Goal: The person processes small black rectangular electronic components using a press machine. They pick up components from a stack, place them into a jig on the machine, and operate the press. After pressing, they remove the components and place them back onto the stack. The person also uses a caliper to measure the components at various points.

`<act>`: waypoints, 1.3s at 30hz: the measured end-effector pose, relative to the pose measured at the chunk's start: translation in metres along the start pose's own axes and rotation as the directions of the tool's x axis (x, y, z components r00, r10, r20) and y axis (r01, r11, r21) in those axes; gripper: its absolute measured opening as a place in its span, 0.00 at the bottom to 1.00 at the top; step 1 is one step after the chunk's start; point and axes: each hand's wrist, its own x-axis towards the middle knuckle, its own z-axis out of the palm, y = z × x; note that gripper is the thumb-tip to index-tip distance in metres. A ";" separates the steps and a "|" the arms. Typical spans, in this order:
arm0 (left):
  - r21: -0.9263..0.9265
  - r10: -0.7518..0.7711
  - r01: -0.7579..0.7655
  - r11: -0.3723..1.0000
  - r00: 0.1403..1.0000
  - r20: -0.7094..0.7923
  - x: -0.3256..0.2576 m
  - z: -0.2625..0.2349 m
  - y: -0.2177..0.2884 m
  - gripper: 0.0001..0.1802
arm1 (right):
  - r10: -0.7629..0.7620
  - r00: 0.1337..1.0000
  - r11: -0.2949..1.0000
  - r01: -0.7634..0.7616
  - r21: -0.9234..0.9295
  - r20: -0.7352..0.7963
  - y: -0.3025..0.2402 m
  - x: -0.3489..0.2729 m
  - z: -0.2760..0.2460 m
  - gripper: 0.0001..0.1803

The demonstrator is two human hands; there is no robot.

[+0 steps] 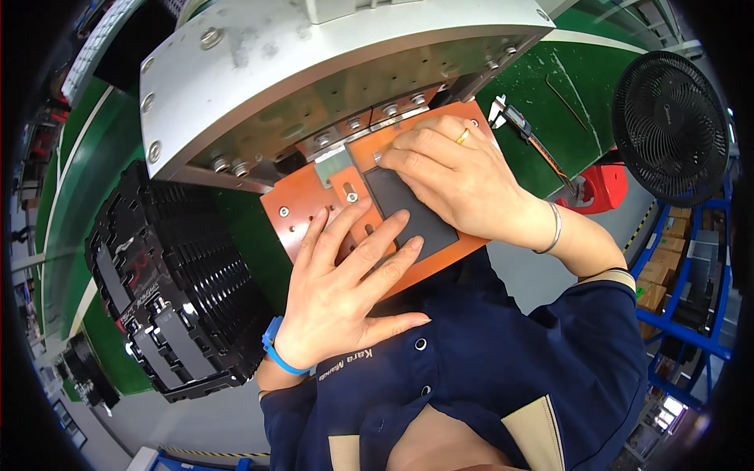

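A flat dark grey rectangular part (408, 210) lies on an orange fixture plate (294, 208) under a grey metal press head (259, 71). My left hand (345, 294) lies flat with spread fingers, its fingertips on the plate and on the near edge of the dark part. My right hand (459, 177), with a ring and a bracelet, presses its fingertips on the far end of the dark part near the plate's bolts. Neither hand grips anything.
A black tray (169, 286) stacked with several dark parts sits to the left on the green table (573, 86). A caliper (522, 129) lies at the right of the plate. A black fan (671, 125) stands at far right, above blue shelving (683, 314).
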 end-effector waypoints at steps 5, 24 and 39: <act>0.008 -0.022 0.022 1.000 1.000 0.016 0.001 -0.001 0.001 0.40 | 0.050 0.996 0.999 -0.049 0.015 -0.067 0.000 -0.001 0.007 0.16; -0.338 -0.255 0.053 0.940 0.768 -0.587 -0.027 0.029 -0.020 0.35 | 0.066 0.988 0.966 -0.097 0.240 0.137 -0.021 -0.042 -0.031 0.25; -0.350 -0.308 0.139 0.926 0.817 -0.488 -0.026 0.025 -0.027 0.31 | 0.023 0.997 0.974 -0.037 0.224 0.067 -0.002 -0.024 -0.016 0.20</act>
